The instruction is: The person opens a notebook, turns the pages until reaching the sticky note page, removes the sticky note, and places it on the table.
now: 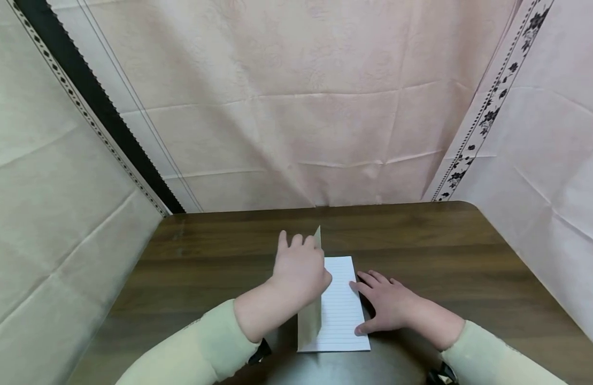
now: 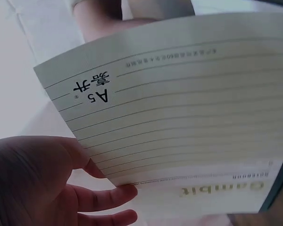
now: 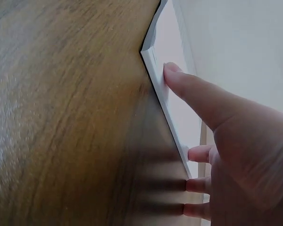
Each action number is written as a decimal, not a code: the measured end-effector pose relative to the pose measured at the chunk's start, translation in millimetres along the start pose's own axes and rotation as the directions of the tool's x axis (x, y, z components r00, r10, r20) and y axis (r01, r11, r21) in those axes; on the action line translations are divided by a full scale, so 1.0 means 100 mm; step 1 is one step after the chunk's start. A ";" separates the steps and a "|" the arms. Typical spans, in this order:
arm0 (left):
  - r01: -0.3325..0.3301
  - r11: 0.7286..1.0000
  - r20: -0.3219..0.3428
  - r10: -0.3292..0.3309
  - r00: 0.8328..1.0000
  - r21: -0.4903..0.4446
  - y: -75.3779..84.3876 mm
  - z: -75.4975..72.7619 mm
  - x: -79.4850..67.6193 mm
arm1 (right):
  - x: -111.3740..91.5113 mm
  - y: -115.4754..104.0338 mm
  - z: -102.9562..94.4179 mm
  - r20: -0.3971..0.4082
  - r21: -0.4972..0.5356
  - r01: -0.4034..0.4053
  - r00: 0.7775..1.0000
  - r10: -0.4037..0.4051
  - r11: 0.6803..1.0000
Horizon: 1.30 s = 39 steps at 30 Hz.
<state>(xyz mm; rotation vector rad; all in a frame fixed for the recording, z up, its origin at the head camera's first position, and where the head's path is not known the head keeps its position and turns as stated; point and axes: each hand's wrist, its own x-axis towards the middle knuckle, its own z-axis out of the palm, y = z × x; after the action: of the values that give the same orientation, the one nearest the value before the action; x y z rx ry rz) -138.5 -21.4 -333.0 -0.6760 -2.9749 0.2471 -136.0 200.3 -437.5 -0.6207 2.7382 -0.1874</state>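
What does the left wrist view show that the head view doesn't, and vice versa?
Only the left wrist view shows the readable "Gambit" lettering and "A5" mark. Only the head view shows the ruled page and the black floral border. Both show the left hand at the notebook cover.

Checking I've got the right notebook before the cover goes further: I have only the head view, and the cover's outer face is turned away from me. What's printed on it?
Observer: The left wrist view shows the notebook cover lettered "Gambit", with "A5" printed towards another edge.

Operator: Good. I can't see the fingertips of the left hand either. Where do they meet the cover?

Observer: In the left wrist view, the left hand pinches it close to a corner.
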 end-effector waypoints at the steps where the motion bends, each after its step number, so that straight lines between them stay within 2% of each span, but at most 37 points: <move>1: 0.011 1.000 -0.004 -0.011 1.000 -0.008 -0.04 -0.01 -0.02 | 0.01 0.00 0.00 0.002 0.003 -0.005 1.000 0.005 1.000; 7: 0.055 0.997 -0.035 -0.056 0.998 -0.050 -0.27 -0.02 -0.15 | 0.03 0.02 0.03 0.004 0.014 -0.025 1.000 0.025 1.000; 11: 0.063 0.998 -0.046 -0.065 0.997 -0.029 -0.41 -0.01 -0.23 | 0.03 0.02 0.03 0.001 0.024 -0.018 1.000 0.018 1.000; 17: 0.091 0.995 -0.021 -0.091 0.996 0.037 -0.61 0.05 -0.34 | 0.03 0.03 0.03 0.001 0.024 -0.021 1.000 0.021 1.000; 24: 0.133 0.990 0.011 -0.134 0.991 0.036 -0.82 0.18 -0.48 | 0.04 0.02 0.04 0.004 0.009 -0.017 1.000 0.017 1.000; 28: 0.142 0.989 0.023 -0.144 0.989 0.047 -0.89 0.28 -0.55 | 0.04 0.01 0.05 0.000 0.009 -0.016 1.000 0.016 1.000; 39: 0.082 0.992 0.090 -0.090 0.992 0.094 -0.96 0.42 -0.65 | 0.04 -0.01 0.05 0.004 -0.004 -0.015 1.000 0.015 1.000</move>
<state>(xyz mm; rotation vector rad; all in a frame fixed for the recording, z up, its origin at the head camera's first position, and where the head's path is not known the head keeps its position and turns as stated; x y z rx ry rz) -125.5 -140.9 -360.8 -0.5396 -3.0502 0.4145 -137.1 197.3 -442.8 -0.6009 2.7393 -0.1770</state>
